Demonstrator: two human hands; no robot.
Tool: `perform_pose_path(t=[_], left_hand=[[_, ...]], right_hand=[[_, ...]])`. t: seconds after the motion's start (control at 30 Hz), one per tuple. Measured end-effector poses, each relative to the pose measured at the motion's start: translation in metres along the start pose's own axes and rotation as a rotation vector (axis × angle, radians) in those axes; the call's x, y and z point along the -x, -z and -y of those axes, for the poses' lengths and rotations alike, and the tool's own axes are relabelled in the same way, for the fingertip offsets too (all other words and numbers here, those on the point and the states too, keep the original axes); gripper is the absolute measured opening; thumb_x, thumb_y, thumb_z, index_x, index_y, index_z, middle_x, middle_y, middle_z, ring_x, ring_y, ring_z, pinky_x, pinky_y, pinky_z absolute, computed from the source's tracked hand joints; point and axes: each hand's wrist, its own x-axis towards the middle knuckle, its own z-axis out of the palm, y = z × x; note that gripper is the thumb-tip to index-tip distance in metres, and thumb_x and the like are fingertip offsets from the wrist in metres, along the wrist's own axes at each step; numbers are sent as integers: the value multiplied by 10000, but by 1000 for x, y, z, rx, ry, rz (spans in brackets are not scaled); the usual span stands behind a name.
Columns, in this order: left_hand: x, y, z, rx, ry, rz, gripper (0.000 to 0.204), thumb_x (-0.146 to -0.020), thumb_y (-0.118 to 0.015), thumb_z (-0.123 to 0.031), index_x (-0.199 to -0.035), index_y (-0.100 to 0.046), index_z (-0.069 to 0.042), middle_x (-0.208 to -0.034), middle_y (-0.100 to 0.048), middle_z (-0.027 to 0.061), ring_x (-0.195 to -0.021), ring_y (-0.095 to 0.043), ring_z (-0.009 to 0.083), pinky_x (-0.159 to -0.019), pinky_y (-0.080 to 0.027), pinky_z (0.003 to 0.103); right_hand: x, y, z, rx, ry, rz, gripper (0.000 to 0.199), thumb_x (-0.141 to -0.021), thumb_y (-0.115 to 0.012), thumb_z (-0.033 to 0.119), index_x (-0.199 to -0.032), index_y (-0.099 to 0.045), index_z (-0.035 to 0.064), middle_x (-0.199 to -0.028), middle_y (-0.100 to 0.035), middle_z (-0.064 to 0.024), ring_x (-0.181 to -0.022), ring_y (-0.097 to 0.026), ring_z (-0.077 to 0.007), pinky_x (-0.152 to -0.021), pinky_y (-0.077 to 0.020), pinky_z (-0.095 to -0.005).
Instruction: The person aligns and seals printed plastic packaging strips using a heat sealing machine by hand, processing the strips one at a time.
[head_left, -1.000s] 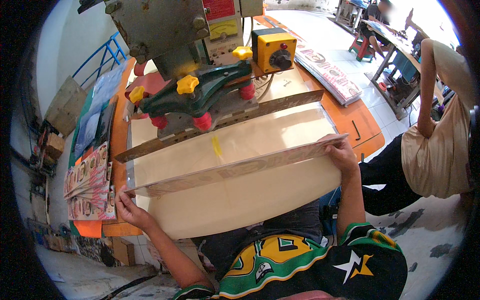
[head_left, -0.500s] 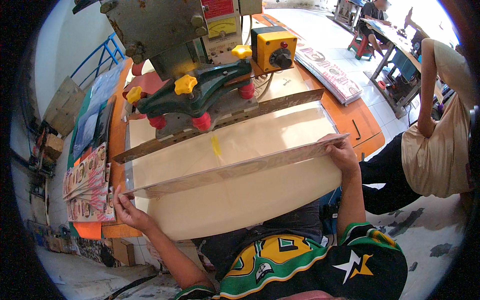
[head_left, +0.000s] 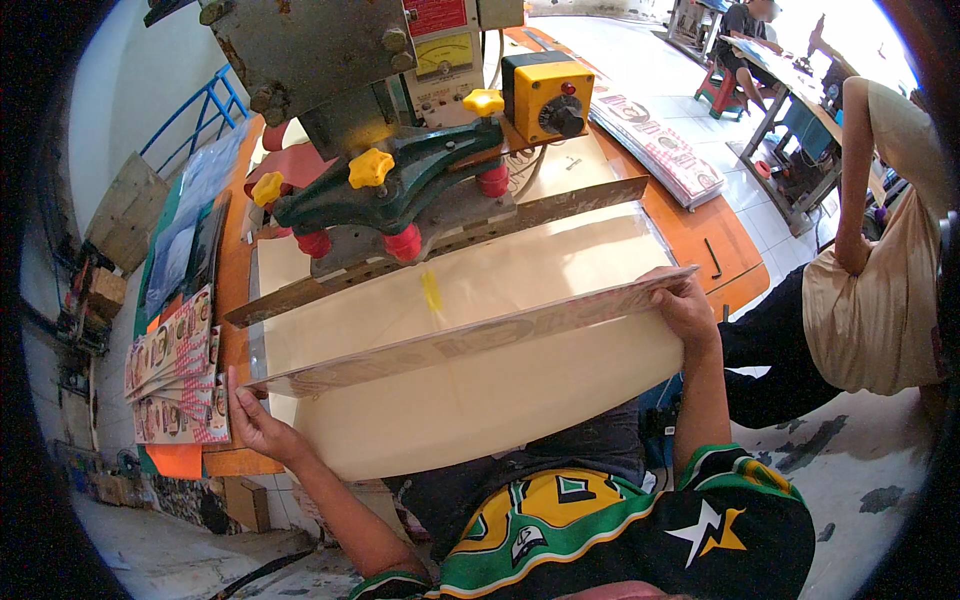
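Observation:
A long clear plastic sheet with faint print point(head_left: 480, 340) stands on edge across a cream sheet point(head_left: 490, 400), whose near part curves down toward my lap. My left hand point(head_left: 264, 428) holds the plastic's left end between thumb and fingers, with one finger pointing up. At the other end, my right hand point(head_left: 688, 312) pinches the right corner, fingers closed on it. Just beyond lies the flat cream part with a yellow mark point(head_left: 432, 292), running up to the metal bar point(head_left: 440, 255) of a press. The fingertips behind the plastic are partly hidden.
Over the work hangs the press head point(head_left: 400, 195) with yellow knobs and red insulators. A yellow dial box point(head_left: 548, 98) sits beside it. Printed sheets point(head_left: 178, 375) are stacked at left, more point(head_left: 660, 150) at right near a hex key point(head_left: 712, 258). A person point(head_left: 870, 290) stands close at right.
The plastic sheet has tipped slightly, so more of its printed face shows. Both hands keep nearly the same places; the left fingers shift a little.

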Motion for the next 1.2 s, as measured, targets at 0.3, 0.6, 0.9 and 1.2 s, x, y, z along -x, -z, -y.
perform_pose_path(t=[0.3, 0.6, 0.9, 1.2], left_hand=[[0, -2, -5, 22, 7, -11, 378, -1023, -477, -227, -1284, -580, 26, -923, -603, 17, -789, -478, 102, -726, -415, 263], [1, 1, -2, -2, 41, 22, 382, -1025, -473, -258, -1246, -601, 25, -1025, -630, 39, -805, -498, 102, -733, -426, 261], [-1, 6, 12, -6, 34, 40, 369, -1030, -457, -240, -1220, -601, 41, -1179, -640, 109, -990, -588, 162, -872, -473, 310], [-1, 6, 8, 6, 69, 46, 376, -1032, -456, -249, -1219, -602, 43, -1171, -645, 108, -991, -589, 162, -876, -471, 309]], right_hand=[[0, 2, 0, 13, -9, -1, 346, -811, -778, 291, -972, -672, 4, -906, -681, -31, -820, -620, -110, -749, -500, -267], [-1, -2, 1, 3, -3, -13, 339, -793, -796, 294, -946, -678, 14, -875, -675, -22, -797, -616, -108, -731, -498, -262], [0, 10, -10, -22, -41, -14, 380, -779, -805, 256, -994, -663, -23, -968, -701, -82, -864, -662, -153, -785, -541, -311], [-2, 13, -11, 32, -49, 20, 420, -767, -803, 260, -1045, -654, -17, -983, -688, -65, -872, -626, -153, -781, -509, -298]])
